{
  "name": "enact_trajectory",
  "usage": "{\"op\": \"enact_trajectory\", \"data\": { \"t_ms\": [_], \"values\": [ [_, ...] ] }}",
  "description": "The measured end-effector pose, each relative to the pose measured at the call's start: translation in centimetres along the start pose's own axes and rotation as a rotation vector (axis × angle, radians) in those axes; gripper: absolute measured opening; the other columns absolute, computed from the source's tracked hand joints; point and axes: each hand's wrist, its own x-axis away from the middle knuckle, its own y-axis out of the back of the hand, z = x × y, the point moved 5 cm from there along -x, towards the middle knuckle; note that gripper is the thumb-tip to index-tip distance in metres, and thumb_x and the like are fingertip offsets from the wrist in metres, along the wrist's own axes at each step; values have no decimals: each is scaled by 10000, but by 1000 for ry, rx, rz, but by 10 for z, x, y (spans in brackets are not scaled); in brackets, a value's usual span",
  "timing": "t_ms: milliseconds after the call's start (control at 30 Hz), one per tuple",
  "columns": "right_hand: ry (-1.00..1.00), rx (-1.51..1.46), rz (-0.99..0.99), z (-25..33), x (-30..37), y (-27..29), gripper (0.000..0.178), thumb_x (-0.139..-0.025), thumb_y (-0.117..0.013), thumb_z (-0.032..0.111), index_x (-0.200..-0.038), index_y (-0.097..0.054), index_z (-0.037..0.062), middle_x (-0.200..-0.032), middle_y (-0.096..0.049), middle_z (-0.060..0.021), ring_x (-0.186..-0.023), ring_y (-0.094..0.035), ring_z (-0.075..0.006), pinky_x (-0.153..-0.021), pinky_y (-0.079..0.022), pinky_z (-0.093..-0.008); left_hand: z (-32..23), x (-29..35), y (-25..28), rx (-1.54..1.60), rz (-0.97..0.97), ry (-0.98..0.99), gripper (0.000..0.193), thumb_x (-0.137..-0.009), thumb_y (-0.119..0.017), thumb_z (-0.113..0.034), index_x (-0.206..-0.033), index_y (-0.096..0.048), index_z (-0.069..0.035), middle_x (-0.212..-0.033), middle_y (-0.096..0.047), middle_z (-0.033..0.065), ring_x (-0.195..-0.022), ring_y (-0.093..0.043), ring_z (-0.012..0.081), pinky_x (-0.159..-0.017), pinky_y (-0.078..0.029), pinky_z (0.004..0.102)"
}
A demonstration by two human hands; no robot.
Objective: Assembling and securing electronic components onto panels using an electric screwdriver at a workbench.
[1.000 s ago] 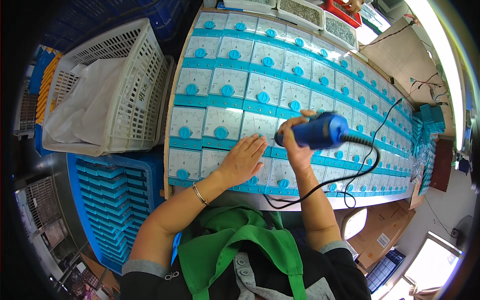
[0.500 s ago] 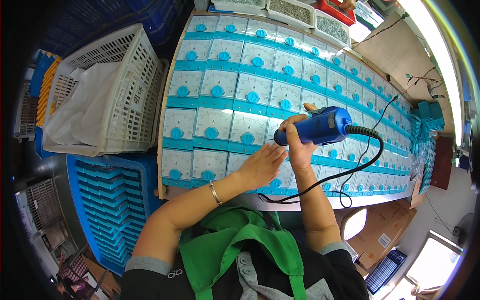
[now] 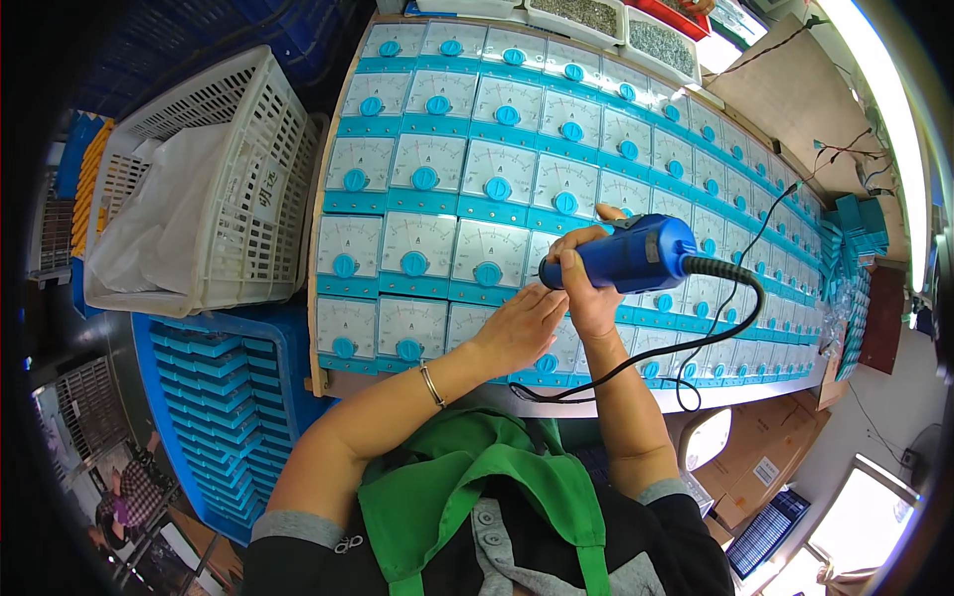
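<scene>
My right hand (image 3: 588, 286) is wrapped round a blue electric screwdriver (image 3: 636, 256), its black cord curving off the back end. The tool's nose points left and down, over one of the panel meters in the rows. My left hand (image 3: 519, 333) lies on the meters just below that nose, fingers stretched together and thumb apart. Its fingertips are by the tool's tip; the tip itself and any screw there are hidden. Each panel meter (image 3: 491, 253) has a white dial face, a round turquoise knob and a turquoise base strip.
Left of the table stands a white plastic basket (image 3: 224, 214) with white sheeting inside. Below it, a blue crate (image 3: 298, 363) holds stacked turquoise parts. Trays of small metal pieces (image 3: 661, 48) line the far edge. A thin cable (image 3: 763, 226) crosses the meters at right.
The left fingers have drawn in slightly by the screwdriver's nose. The tool has shifted a little to the left. The view has moved slightly over the table.
</scene>
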Motion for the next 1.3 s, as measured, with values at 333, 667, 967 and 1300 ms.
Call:
{"op": "enact_trajectory", "data": {
  "t_ms": [333, 667, 967, 1300],
  "values": [
    [-65, -80, -25, 3, 3, -4, 404, -755, -686, 32, -1105, -484, 23, -785, -607, -11, -727, -570, -99, -837, -450, -292, 2, 0, 0, 16, 1, 7, 615, -730, -717, -154, -1247, -464, 62, -1200, -470, 159, -1137, -465, 343, -1038, -371, 439],
    [-82, -44, 32, -6, 7, -6, 527, -768, -680, -2, -1216, -405, 35, -781, -598, -23, -752, -584, -113, -779, -466, -283, 4, 2, -4, -1, -12, 4, 558, -730, -711, -169, -1188, -496, 64, -1173, -489, 160, -1127, -477, 338, -1037, -367, 439],
    [-1, 83, 1, -9, -5, 14, 573, -796, -593, -35, -1292, -310, 3, -810, -605, -69, -726, -600, -154, -730, -502, -295, 1, -2, -5, -46, 39, 10, 549, -766, -683, -173, -1228, -490, 52, -1239, -478, 179, -1187, -465, 337, -1063, -349, 438],
    [58, 16, -111, 19, 4, 73, 590, -861, -536, -40, -1365, -231, -11, -822, -563, -85, -718, -565, -176, -749, -489, -348, -4, -3, -1, -68, 52, 30, 595, -750, -700, -147, -1277, -479, 18, -1387, -430, 159, -1263, -442, 343, -1043, -382, 485]
  ]
}}
